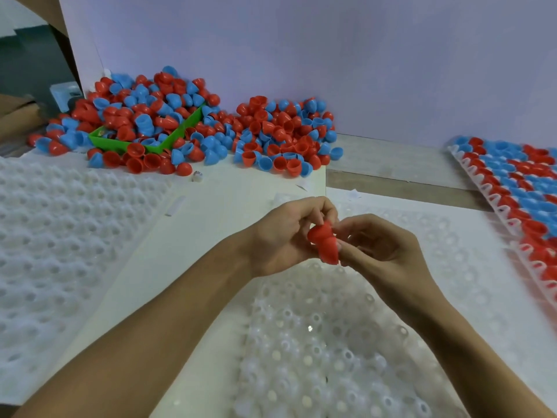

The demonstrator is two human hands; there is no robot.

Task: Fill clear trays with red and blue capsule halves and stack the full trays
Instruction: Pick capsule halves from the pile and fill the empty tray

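Observation:
Both my hands meet above a clear empty tray [346,342] at the centre. My left hand [283,236] and my right hand [382,245] both pinch nested red capsule halves [324,242] held between them. A big pile of loose red and blue capsule halves [187,128] lies at the back of the white table. At the right edge sit filled trays [518,194] packed with red and blue halves, one over another.
A green bin [120,143] is half buried in the pile at the back left. More clear empty trays [60,236] lie on the left. A pale wall stands behind. A wooden strip [391,182] shows between the table boards.

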